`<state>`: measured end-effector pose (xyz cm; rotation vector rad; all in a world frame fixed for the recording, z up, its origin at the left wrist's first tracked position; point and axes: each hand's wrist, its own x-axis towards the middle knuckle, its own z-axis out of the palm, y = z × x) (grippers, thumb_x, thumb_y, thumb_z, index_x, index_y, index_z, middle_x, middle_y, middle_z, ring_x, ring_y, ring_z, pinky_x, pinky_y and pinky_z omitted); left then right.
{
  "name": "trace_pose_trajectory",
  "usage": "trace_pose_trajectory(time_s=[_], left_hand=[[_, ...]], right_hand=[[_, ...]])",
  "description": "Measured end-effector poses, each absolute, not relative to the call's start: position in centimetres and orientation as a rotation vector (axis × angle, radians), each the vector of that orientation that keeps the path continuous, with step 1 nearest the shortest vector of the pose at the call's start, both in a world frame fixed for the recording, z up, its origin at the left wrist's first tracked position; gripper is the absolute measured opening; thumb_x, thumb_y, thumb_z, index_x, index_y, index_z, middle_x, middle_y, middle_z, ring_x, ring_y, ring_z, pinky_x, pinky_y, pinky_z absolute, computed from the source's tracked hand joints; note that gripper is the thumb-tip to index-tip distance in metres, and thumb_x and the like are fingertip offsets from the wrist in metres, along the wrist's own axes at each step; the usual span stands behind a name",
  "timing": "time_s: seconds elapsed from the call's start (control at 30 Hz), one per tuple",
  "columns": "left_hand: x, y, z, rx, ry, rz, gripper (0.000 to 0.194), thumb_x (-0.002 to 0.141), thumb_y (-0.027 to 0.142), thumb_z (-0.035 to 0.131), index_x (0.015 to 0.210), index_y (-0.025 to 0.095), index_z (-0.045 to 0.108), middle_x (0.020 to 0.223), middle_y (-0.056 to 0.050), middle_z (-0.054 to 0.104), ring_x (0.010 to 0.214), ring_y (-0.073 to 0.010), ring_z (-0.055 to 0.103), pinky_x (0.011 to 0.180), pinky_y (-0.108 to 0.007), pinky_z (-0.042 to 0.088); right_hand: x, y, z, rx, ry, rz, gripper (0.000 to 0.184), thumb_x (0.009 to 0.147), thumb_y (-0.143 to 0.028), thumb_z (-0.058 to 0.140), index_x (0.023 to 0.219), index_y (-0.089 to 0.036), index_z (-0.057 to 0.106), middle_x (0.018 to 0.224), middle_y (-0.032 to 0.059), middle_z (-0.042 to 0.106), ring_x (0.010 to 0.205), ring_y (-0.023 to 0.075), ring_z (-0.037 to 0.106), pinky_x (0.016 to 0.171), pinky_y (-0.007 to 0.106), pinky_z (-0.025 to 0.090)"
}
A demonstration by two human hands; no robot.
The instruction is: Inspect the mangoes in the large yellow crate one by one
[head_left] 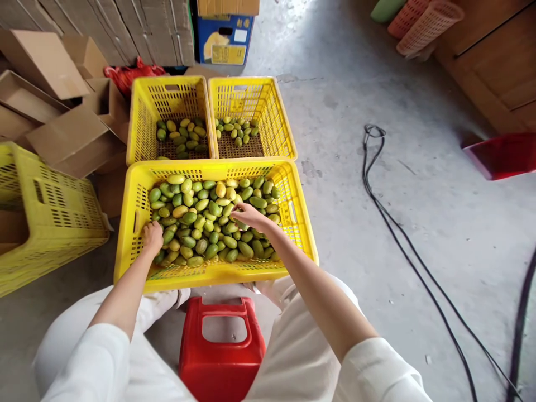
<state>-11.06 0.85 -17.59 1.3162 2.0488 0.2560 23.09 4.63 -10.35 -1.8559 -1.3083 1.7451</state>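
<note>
Small oval fruits (201,246), green to yellow, fill a wide yellow plastic crate (218,273) in front of my knees. At the crate's left side, my left hand (153,237) rests against the fruits with its fingers curled inward; whatever they hold is hidden. Over the right-middle of the pile is my right hand (250,216), its fingers bent and pointing left. A green oval fruit (242,224) shows beneath its palm and appears to be in its grip.
Two yellow crates, a left one (129,128) and a right one (288,131), stand behind with fewer fruits. A red stool (221,357) is between my legs. Cardboard boxes (75,134) and another yellow crate (62,212) lie left. Black cable (389,215) crosses the floor at right.
</note>
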Motion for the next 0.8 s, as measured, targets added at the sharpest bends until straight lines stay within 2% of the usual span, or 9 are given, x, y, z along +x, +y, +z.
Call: trace_pose_trajectory(time_s=[0.07, 0.17, 0.23, 0.33, 0.4, 0.5, 0.6, 0.67, 0.8], left_hand=[[-10.9, 2.2, -16.1, 1.275, 2.113, 0.279, 0.022, 0.088, 0.022, 0.072, 0.101, 0.022, 0.054, 0.126, -0.027, 0.073, 0.154, -0.0526, 0.052, 0.117, -0.062, 0.050], [-10.5, 4.8, -13.2, 1.217, 2.113, 0.333, 0.028, 0.081, 0.019, 0.079, 0.097, 0.023, 0.056, 0.125, -0.024, 0.075, 0.149, -0.0478, 0.060, 0.119, -0.056, 0.052], [-9.8, 6.2, -10.8, 1.131, 2.054, 0.403, 0.019, 0.089, 0.027, 0.076, 0.100, 0.024, 0.061, 0.115, -0.018, 0.079, 0.132, -0.0402, 0.072, 0.107, -0.048, 0.061], [-8.0, 6.8, -7.2, 0.528, 1.760, 0.782, 0.008, 0.099, 0.026, 0.062, 0.103, 0.022, 0.066, 0.096, -0.012, 0.078, 0.099, -0.0305, 0.080, 0.085, -0.041, 0.067], [-6.5, 6.4, -4.9, 0.351, 1.543, 0.857, 0.019, 0.104, 0.028, 0.054, 0.106, 0.019, 0.071, 0.088, -0.010, 0.076, 0.081, -0.0258, 0.078, 0.072, -0.037, 0.066], [-4.5, 5.0, -2.5, 0.306, 1.406, 0.841, 0.020, 0.103, 0.031, 0.060, 0.104, 0.016, 0.073, 0.080, -0.008, 0.072, 0.065, -0.0205, 0.070, 0.056, -0.029, 0.058], [-3.1, 3.8, -1.5, 0.294, 1.330, 0.841, 0.016, 0.101, 0.031, 0.068, 0.100, 0.015, 0.072, 0.080, -0.007, 0.072, 0.061, -0.0179, 0.067, 0.050, -0.025, 0.051], [-2.5, 3.4, -1.4, 0.250, 1.285, 0.884, 0.015, 0.103, 0.030, 0.068, 0.101, 0.016, 0.071, 0.084, -0.008, 0.073, 0.063, -0.0171, 0.068, 0.051, -0.023, 0.050], [-2.0, 3.4, -1.8, 0.172, 1.254, 0.967, 0.018, 0.104, 0.036, 0.071, 0.109, 0.019, 0.072, 0.094, -0.008, 0.076, 0.075, -0.0191, 0.073, 0.058, -0.024, 0.055]], right_hand=[[23.0, 4.7, -9.8, -1.768, -1.096, 1.776, 0.020, 0.079, -0.014, 0.079, 0.083, -0.024, 0.062, 0.067, -0.0037, 0.064, 0.062, 0.0146, 0.063, 0.052, 0.023, 0.052], [23.2, 4.8, -8.4, -1.695, -0.861, 1.829, 0.025, 0.073, -0.012, 0.079, 0.090, -0.024, 0.066, 0.069, -0.0043, 0.064, 0.064, 0.0144, 0.066, 0.056, 0.023, 0.056], [23.4, 4.8, -7.4, -1.624, -0.717, 1.849, 0.027, 0.073, -0.013, 0.076, 0.096, -0.024, 0.067, 0.072, -0.0043, 0.064, 0.067, 0.0148, 0.067, 0.059, 0.024, 0.058], [23.9, 4.8, -6.1, -1.531, -0.576, 1.835, 0.031, 0.074, -0.017, 0.074, 0.103, -0.026, 0.066, 0.080, -0.0043, 0.064, 0.069, 0.0153, 0.068, 0.061, 0.026, 0.057], [24.1, 4.7, -5.6, -1.499, -0.494, 1.836, 0.031, 0.077, -0.021, 0.076, 0.104, -0.027, 0.064, 0.085, -0.0036, 0.066, 0.072, 0.0160, 0.069, 0.065, 0.028, 0.058], [23.8, 4.6, -4.9, -1.469, -0.351, 1.863, 0.019, 0.086, -0.027, 0.075, 0.099, -0.027, 0.061, 0.088, -0.0008, 0.071, 0.075, 0.0167, 0.068, 0.070, 0.029, 0.060], [23.1, 4.1, -4.4, -1.409, -0.249, 1.878, 0.005, 0.100, -0.030, 0.064, 0.097, -0.026, 0.062, 0.087, 0.0015, 0.074, 0.072, 0.0159, 0.066, 0.064, 0.025, 0.057], [22.6, 3.8, -4.2, -1.368, -0.167, 1.880, 0.011, 0.106, -0.029, 0.057, 0.098, -0.025, 0.063, 0.085, 0.0024, 0.073, 0.071, 0.0157, 0.066, 0.059, 0.023, 0.055], [21.5, 3.8, -4.0, -1.334, -0.014, 1.872, 0.009, 0.106, -0.025, 0.061, 0.097, -0.024, 0.062, 0.087, 0.0025, 0.072, 0.076, 0.0162, 0.070, 0.063, 0.023, 0.060]])
